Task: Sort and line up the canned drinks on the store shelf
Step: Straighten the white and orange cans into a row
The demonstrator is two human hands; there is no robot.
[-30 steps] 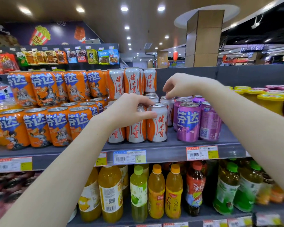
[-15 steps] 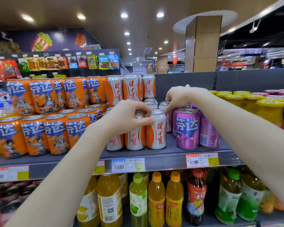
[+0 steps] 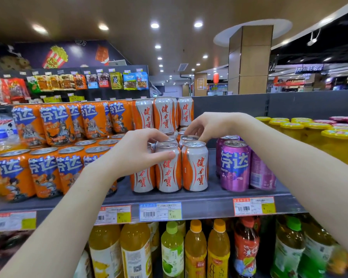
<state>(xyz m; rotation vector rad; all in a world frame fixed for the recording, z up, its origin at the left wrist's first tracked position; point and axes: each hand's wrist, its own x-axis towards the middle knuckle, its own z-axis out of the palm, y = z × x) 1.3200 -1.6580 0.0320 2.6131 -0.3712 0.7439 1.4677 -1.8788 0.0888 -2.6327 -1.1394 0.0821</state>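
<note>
Fingers (image 3: 155, 137) (left hand (image 3: 137, 151)) shifted — thumb (image 3: 165, 154) now on middle can (image 3: 168, 173).

Hidden and cropped
Left hand (image 3: 137, 153) covers the top of a white-orange can (image 3: 142, 181); lower bottles (image 3: 195, 253) run off frame; price tags (image 3: 160, 211) unreadable.

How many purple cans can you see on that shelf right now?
3: front purple can nearest the camera, rear purple can behind it to the left, right purple can beside it. More may sit hidden behind them.
</note>
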